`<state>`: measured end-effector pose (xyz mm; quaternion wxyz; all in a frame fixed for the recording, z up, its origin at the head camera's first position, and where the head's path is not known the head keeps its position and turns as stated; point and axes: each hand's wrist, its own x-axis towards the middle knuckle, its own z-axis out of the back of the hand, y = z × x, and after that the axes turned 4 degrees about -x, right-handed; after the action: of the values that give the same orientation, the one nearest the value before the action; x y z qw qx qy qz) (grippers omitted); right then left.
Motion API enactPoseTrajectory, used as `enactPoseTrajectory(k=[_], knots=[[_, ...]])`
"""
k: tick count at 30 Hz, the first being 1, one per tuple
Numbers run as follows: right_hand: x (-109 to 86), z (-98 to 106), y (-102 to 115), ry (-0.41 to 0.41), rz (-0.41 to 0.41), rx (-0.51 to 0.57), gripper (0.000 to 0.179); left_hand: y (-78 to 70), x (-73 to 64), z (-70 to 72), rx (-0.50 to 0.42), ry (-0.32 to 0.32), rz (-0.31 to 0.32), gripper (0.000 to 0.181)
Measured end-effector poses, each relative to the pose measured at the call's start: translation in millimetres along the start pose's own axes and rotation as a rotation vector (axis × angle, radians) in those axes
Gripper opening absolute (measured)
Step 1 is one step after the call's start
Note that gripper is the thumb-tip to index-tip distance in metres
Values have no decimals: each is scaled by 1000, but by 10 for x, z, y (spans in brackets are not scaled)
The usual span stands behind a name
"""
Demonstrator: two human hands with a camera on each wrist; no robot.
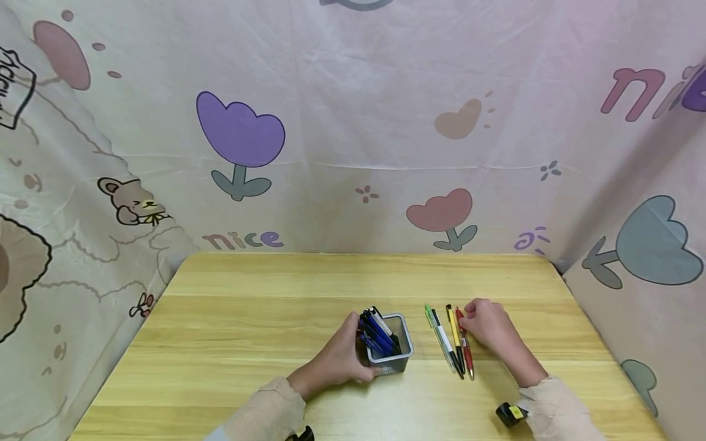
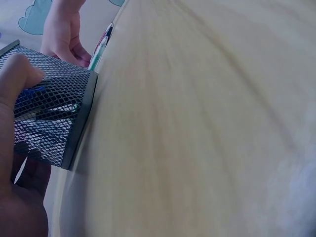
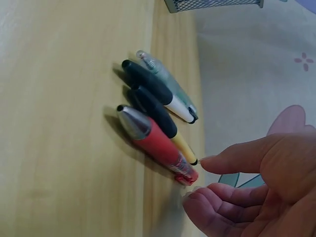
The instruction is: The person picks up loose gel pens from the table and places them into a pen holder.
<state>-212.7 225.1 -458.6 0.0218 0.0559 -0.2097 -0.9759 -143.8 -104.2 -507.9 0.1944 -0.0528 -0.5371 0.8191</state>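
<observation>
My left hand (image 1: 344, 355) grips a square metal mesh pen holder (image 1: 393, 366) by its left side. Blue, black and white pens (image 1: 377, 331) stand in it, leaning left. To its right, several pens lie side by side on the table: a clear green one (image 1: 430, 315), a white and black one (image 1: 444, 335), a yellow and black one (image 1: 455, 331) and a red one with a silver tip (image 3: 158, 143). My right hand (image 1: 488, 321) is at the far end of the red pen. In the right wrist view its thumb and fingers are parted near that end, not closed round it.
The wooden table (image 1: 265, 318) reaches back to a patterned cloth (image 1: 331, 135), which also hangs at both sides. Dark wrist-worn devices, one with a yellow label (image 1: 513, 414), sit by the sleeves.
</observation>
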Motion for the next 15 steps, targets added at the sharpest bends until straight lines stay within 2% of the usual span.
enactPoseTrajectory(k=[8,15], knots=[[35,-25,-16,64,-50,0,32,-1,3,-1,-3,-4,-5,83],[39,-8,-5,103,-60,19,24,-3,0,-4,-1,-6,-4,83]])
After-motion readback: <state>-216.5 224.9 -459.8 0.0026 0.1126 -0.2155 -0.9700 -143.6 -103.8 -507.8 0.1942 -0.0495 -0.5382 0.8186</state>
